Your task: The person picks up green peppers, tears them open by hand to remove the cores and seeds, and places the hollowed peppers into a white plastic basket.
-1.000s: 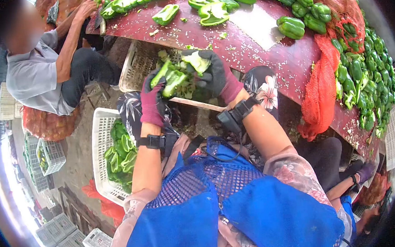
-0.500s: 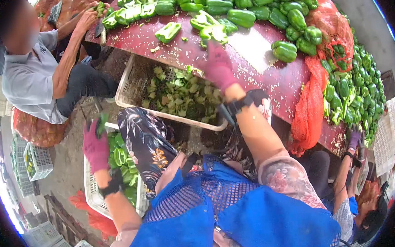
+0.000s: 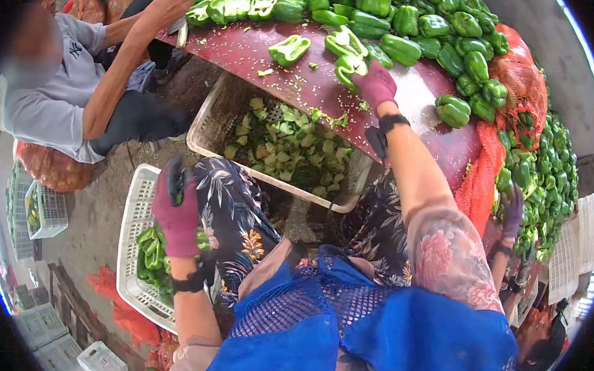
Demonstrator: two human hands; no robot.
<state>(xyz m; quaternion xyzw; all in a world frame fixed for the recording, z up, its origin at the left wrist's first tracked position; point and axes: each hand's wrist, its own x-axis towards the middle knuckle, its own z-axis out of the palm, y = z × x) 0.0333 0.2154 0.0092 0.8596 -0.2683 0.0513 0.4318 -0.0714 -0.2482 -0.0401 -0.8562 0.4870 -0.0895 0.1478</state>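
Note:
My right hand (image 3: pixel 377 87), in a pink glove, is at the table's near part with its fingers closed on a cut green pepper piece (image 3: pixel 349 68). Another halved pepper (image 3: pixel 289 50) lies to its left on the red table (image 3: pixel 255 52), and an opened pepper (image 3: pixel 344 41) lies just beyond. My left hand (image 3: pixel 176 216), also gloved, is raised over the inner side of a white crate (image 3: pixel 130 216) that holds green pepper pieces (image 3: pixel 152 255). A dark object (image 3: pixel 177 186) shows at its fingers; I cannot make out what it is.
A bin (image 3: pixel 202 133) of pepper scraps stands below the table edge. Whole peppers (image 3: pixel 406 22) are heaped at the back, beside a red net sack (image 3: pixel 518 70). A person (image 3: pixel 66 84) sits at the left; a co-worker's gloved hand (image 3: pixel 514 213) is at the right.
My right hand has come down onto the cut pepper piece. The green piece at my left hand's fingers is gone from there. The view has shifted, and the seated person's hands have moved.

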